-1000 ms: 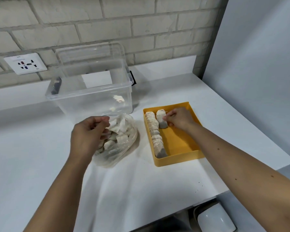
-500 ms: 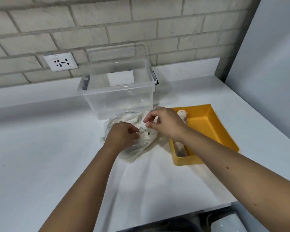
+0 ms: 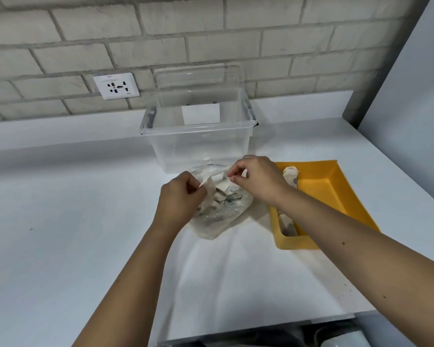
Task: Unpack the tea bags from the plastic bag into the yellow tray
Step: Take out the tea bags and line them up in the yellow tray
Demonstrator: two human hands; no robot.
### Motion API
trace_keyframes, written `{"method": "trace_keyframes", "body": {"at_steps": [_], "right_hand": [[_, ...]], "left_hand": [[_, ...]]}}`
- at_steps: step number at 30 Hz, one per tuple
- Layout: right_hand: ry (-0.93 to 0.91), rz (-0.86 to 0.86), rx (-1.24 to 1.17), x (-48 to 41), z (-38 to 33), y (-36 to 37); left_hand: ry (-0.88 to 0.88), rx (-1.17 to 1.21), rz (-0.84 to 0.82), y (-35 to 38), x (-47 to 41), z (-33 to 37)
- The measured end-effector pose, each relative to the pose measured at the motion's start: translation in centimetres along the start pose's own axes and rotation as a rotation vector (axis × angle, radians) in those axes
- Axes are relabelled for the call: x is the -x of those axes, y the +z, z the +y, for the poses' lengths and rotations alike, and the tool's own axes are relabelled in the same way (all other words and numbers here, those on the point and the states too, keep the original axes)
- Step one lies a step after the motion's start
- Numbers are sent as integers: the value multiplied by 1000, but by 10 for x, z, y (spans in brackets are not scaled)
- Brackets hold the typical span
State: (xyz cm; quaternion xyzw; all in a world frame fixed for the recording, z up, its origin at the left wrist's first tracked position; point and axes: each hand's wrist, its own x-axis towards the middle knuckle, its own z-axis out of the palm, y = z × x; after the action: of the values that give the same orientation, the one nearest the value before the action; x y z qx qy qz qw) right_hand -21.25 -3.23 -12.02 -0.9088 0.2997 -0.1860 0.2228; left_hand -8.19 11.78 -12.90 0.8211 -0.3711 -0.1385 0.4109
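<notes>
While our left hand (image 3: 179, 200) and right hand (image 3: 258, 181) pinch the clear plastic bag's (image 3: 219, 221) mouth, its white paper tea bags (image 3: 223, 192) look light and limp, best lifted by corners.

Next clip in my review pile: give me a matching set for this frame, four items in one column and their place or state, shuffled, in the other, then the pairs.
Column 1
1. plastic bag
2. yellow tray
3. clear box
4. wall socket

Column 2
A. fixed to the brick wall
B. rigid and see-through, standing behind the bag
C. soft and crumpled, loose tea bags inside
D. right of the bag, tea bags lined along its left wall

Pairs: 1-C, 2-D, 3-B, 4-A
</notes>
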Motion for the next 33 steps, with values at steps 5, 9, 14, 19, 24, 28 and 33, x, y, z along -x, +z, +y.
{"method": "trace_keyframes", "body": {"at_steps": [5,9,14,19,24,28,33], "right_hand": [[-190,-127,511,-11,-15,27],[-151,-150,690,-16,-19,40],[-101,-121,642,-18,-17,39],[-73,-123,271,-14,-15,-2],[-179,-324,6,-12,-35,-52],[-221,-379,6,-18,-41,-45],[-153,-336,-93,-20,-39,-26]], "left_hand": [[-64,115,49,-6,4,1],[-127,215,38,-4,2,-4],[-180,344,22,-7,4,-3],[-144,394,24,-4,0,-11],[-146,406,-33,-7,-3,-4],[-230,608,-168,-7,2,7],[-279,745,-329,-13,6,6]]}}
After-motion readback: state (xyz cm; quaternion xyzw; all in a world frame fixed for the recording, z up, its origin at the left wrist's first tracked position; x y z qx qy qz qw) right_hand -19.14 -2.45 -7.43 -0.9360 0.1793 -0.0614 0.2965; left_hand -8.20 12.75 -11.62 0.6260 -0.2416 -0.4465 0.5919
